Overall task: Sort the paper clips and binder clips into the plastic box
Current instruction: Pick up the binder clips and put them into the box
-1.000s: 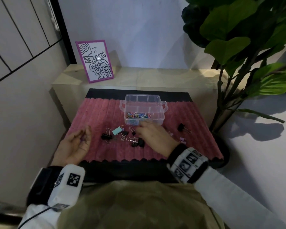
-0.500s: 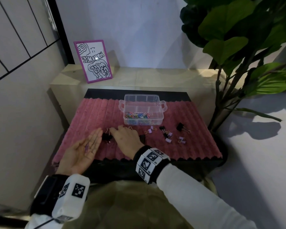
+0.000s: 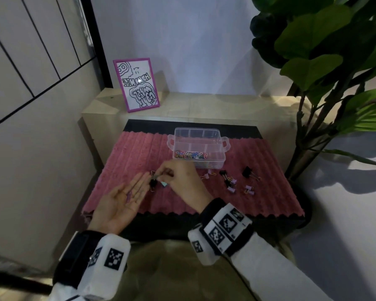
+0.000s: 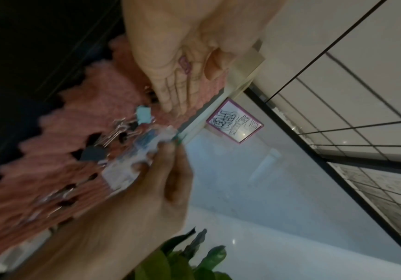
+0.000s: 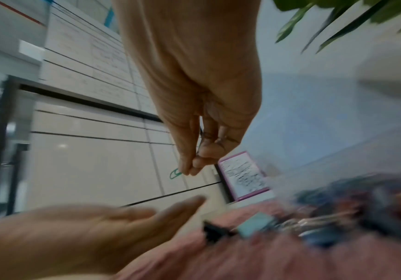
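Note:
My left hand (image 3: 126, 196) lies palm up on the pink mat (image 3: 139, 153), fingers straight, with a purple paper clip (image 3: 129, 195) (image 4: 185, 63) resting on the palm. Just above its fingertips, my right hand (image 3: 161, 173) pinches a green paper clip (image 5: 175, 173) between thumb and fingertips. Below that hand lie a black binder clip (image 3: 153, 183) and a light blue binder clip (image 3: 164, 184). The clear plastic box (image 3: 197, 146) stands behind, with several coloured paper clips (image 3: 191, 154) in its front compartment.
More black and purple binder clips (image 3: 230, 181) lie scattered on the mat right of the box. A framed drawing (image 3: 137, 84) stands on the wooden shelf at the back left. A big leafy plant (image 3: 326, 61) rises at the right edge.
My right hand moved left from the clips near the box to my left hand's fingertips and rose off the mat with a green paper clip. My left palm flattened out.

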Demonstrator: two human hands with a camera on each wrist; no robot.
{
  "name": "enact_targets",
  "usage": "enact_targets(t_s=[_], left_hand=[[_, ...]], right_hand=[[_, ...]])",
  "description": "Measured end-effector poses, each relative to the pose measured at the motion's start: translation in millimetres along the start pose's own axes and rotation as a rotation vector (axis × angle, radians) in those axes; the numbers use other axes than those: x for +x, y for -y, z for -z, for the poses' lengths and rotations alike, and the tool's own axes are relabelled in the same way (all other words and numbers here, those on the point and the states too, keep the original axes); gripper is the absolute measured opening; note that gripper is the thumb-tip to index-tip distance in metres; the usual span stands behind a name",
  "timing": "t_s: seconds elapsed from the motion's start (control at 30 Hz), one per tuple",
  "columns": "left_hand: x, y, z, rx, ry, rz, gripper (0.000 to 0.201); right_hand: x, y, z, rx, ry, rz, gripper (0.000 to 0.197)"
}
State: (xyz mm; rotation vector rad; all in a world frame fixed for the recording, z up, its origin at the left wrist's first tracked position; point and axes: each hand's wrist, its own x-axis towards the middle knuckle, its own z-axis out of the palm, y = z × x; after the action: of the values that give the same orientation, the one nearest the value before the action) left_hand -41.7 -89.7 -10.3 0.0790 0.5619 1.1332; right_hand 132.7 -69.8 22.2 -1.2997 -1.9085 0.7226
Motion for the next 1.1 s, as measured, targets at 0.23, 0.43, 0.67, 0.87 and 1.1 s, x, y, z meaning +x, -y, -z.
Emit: enact_targets(t_s=[0.23, 0.43, 0.67, 0.87, 1.1], left_hand=[[-1.1, -7.9, 12.3, -0.207, -0.025, -0.087, 0.084], [-17.1, -32.3, 32.2, -0.278, -0.012, -0.237, 0.065], [-17.3, -29.0, 32.8, -0.261, -0.017, -0.239, 0.054], [-14.7, -22.2, 26.3, -0.231, -0.025, -0.208, 0.045], [-14.2, -15.6, 15.4, -0.217, 0.035, -0.137, 0.059]], right_hand=[[14.1, 5.5, -27.7, -0.131, -0.129, 0.052, 0.027], [20.5, -15.2, -29.3, -0.575, 0.400, -0.013, 0.042], [21.1, -23.1, 12.8, -0.323, 0.150, -0.114, 0.028], [0.2, -55.1, 60.7, -0.360, 0.187, -0.213, 0.026], [-25.2, -80.7, 84.6, -0.269, 0.233, -0.255, 0.044]])
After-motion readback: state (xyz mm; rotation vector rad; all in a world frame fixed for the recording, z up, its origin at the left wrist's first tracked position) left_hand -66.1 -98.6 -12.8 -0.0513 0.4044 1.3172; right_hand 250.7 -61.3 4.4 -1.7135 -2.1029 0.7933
